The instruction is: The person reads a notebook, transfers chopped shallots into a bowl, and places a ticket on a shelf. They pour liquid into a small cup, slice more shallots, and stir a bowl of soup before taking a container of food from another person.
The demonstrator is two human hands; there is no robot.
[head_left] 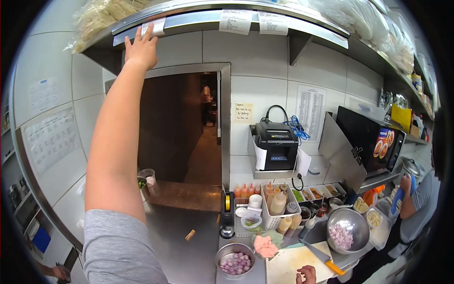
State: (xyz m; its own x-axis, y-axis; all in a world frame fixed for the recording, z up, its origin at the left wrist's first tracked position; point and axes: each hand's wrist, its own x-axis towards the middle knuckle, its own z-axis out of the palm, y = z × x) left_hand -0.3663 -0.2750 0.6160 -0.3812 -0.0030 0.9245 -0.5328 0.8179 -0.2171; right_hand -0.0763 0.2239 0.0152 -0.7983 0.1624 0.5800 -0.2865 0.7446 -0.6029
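My left hand [141, 48] is raised at the upper left, its fingers spread against the metal ticket rail [189, 21] and a white paper slip [156, 27] there. Two more slips [235, 22] hang further right on the rail. Low in the view, my right hand [306, 274] is over the front edge of a cutting board [288, 265], fingers curled, partly cut off by the frame; whether it holds anything is unclear. A knife with an orange handle [335, 268] lies across the board's right side. Left of the board stands a pot of small purple onions [235, 263].
A steel bowl of chopped onion [341, 236] stands right of the board. Behind are a basket of sauce bottles [279, 204], a printer [275, 146] and a microwave [366, 142]. Another person [421, 203] stands at the right. A shelf runs overhead.
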